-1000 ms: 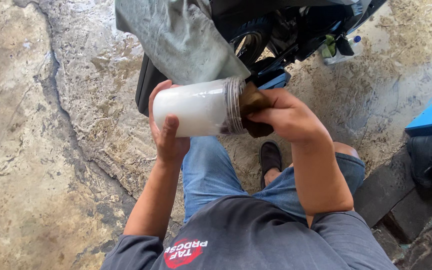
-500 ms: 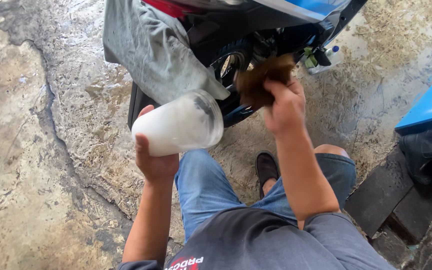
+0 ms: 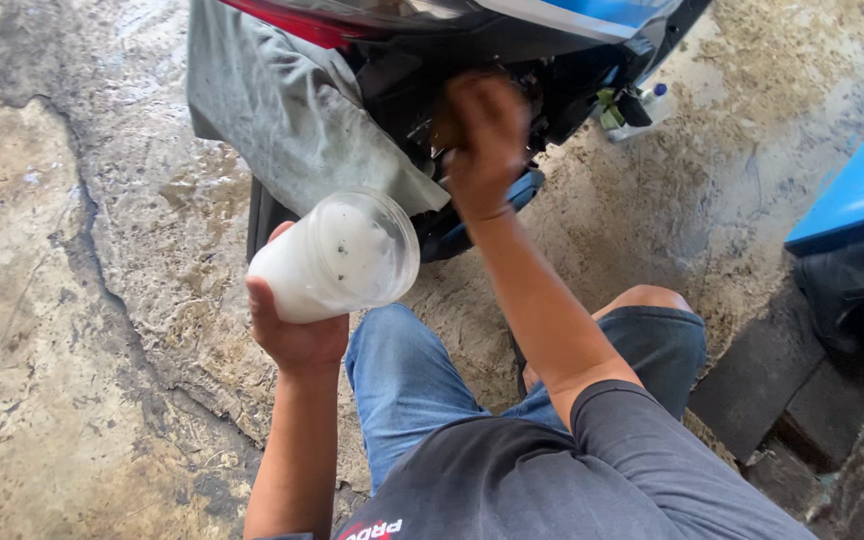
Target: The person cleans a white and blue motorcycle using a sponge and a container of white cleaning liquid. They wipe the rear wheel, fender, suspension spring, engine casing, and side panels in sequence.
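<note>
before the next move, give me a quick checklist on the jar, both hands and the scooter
1. Left hand grips the jar of white paste: ok.
2. Jar lid on: not ok, the mouth is open and tilted on its side.
3. Right hand at the scooter underside: ok.
4. Brown pad held in the right hand: cannot tell, blurred.
5. Grey cloth draped over the scooter, apart from the hand: ok.
6. Concrete floor looks wet and gritty: not ok.

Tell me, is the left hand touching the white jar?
Touching. The head view shows the left hand wrapped around the base of the jar, holding it up, with its fingers pressed on the jar's side and no gap.
</note>
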